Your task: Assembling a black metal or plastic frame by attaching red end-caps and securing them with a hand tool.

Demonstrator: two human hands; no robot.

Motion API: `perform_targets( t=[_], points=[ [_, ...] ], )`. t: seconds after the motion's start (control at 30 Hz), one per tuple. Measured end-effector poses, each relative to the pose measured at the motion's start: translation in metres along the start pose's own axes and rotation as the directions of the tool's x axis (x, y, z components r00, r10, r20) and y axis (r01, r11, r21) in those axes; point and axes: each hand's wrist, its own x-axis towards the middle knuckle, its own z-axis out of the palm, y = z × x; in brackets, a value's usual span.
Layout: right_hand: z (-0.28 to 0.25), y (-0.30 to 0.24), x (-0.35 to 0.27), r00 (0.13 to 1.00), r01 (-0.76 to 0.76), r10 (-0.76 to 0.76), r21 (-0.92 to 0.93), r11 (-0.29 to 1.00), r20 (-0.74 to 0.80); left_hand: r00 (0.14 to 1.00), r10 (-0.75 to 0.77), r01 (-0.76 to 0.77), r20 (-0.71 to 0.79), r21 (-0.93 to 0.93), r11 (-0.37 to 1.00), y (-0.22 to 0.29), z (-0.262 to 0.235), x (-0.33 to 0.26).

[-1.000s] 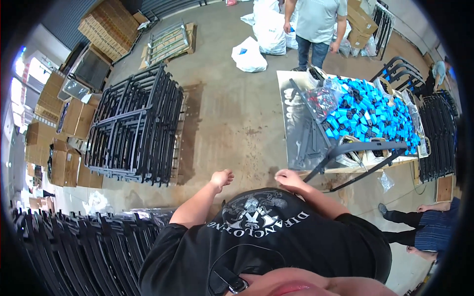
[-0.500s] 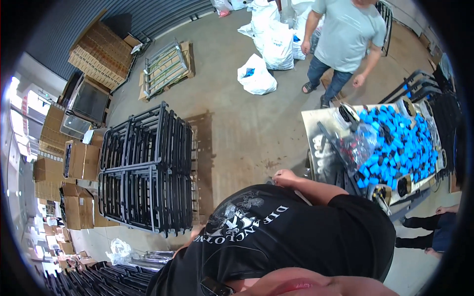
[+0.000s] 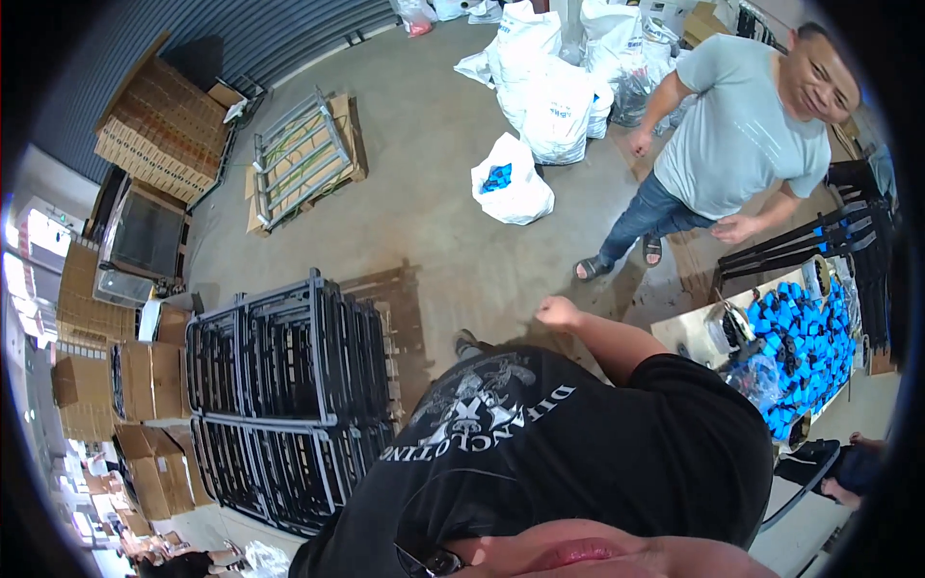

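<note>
My right hand (image 3: 557, 313) is held out in front of my body over the floor, its fingers curled into a loose fist. Nothing shows sticking out of it, and it touches nothing. My left hand is out of view. To the left of me stands a tall stack of black metal frames (image 3: 260, 361) on a pallet. On my right a table (image 3: 682, 332) bears a heap of small blue and black pieces (image 3: 805, 337), with a clear plastic bag (image 3: 756, 378) by the heap.
A person (image 3: 742, 130) in a light grey shirt stands ahead to the right. An open white sack (image 3: 515, 188) with blue pieces sits on the floor, near bulging white sacks (image 3: 559, 106). Cardboard boxes (image 3: 154, 380) line the left; a metal frame (image 3: 303, 159) lies on a pallet further off.
My view has shifted, and the table sits further right and lower. My right hand has swung forward, away from my body. The person in grey shows further right and more fully.
</note>
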Motion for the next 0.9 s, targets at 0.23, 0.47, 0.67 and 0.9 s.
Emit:
perform_targets(
  t=[0.23,0.47,0.67,0.9],
  points=[
    [0.015,0.124,0.005,0.858,-0.082,0.345,-0.561,0.824,0.381,0.975,0.168,-0.201,0.143,0.254,0.946,-0.168,-0.109,0.219],
    [0.018,0.089,0.048,0.586,-0.742,0.774,0.543,0.394,0.24,0.983,-0.117,0.007,-0.14,-0.612,0.791,-0.149,-0.449,0.476],
    [0.019,0.086,0.235,0.876,-0.47,0.474,-0.068,0.88,0.085,0.986,0.161,-0.135,-0.034,-0.722,0.679,-0.052,-0.559,0.626],
    [-0.398,-0.062,0.549,0.847,-0.374,0.396,0.131,0.918,-0.356,0.925,-0.379,0.236,-0.011,-0.766,0.598,-0.213,-0.612,0.678]
  ],
)
